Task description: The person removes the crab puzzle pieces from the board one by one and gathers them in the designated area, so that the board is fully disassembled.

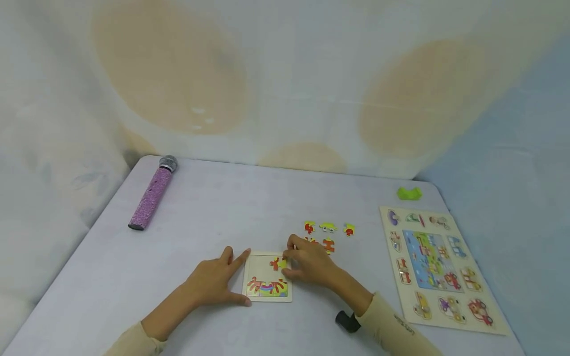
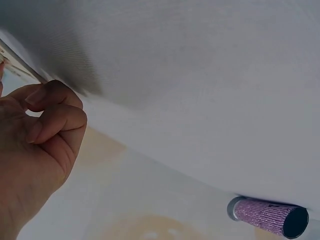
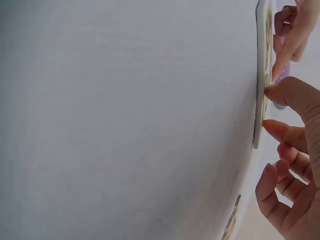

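A small square wooden puzzle tray (image 1: 258,267) lies on the table, its bottom row filled with joined red, rainbow and green pieces. My left hand (image 1: 213,283) rests at the tray's left side. Its index finger and thumb are spread to the upper and lower left corners, while the other fingers are bent in the left wrist view. My right hand (image 1: 313,263) pinches a red and yellow puzzle piece (image 1: 275,264) inside the tray's upper right part. In the right wrist view, its thumb and index fingertips (image 3: 270,90) touch down at the tray.
Several loose puzzle pieces (image 1: 328,228) lie behind the right hand, one partly hidden by it. A larger vehicle peg board (image 1: 403,257) is at the right, below a green object (image 1: 409,193). A glittery purple microphone (image 1: 151,198) lies far left. A black item (image 1: 347,322) shows beside the right sleeve.
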A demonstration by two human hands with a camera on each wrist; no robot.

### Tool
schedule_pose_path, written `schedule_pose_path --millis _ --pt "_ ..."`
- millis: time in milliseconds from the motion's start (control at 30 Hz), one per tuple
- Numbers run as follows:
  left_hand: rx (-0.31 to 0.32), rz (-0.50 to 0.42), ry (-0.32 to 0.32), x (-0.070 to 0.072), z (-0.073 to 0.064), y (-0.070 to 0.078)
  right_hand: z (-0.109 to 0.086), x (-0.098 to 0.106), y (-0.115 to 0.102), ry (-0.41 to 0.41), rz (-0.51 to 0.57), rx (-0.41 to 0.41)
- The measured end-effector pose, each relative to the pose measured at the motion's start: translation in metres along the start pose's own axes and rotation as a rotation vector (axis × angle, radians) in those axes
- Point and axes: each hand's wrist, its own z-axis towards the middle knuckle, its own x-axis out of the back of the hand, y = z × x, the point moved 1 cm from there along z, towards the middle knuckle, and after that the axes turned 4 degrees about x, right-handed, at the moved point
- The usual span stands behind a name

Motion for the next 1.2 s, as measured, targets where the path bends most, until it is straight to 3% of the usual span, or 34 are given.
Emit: schedule_pose_path --millis 267,667,933,1200 --pt "-0.001 -0.028 -0.016 -0.001 0.004 0.001 -0.009 0.01 0.008 0.035 0.017 -0.055" --pt "-0.02 -0.048 0.011 0.001 0.001 -0.002 -0.051 0.031 0.045 0.109 -0.044 -0.146" --pt "-0.01 -0.046 0.008 0.001 0.0 -0.003 -0.077 0.048 0.07 0.051 0.003 -0.251" --pt "-0.012 -0.049 0.013 0.001 -0.001 -0.004 -0.098 0.053 0.089 0.081 -0.067 -0.235"
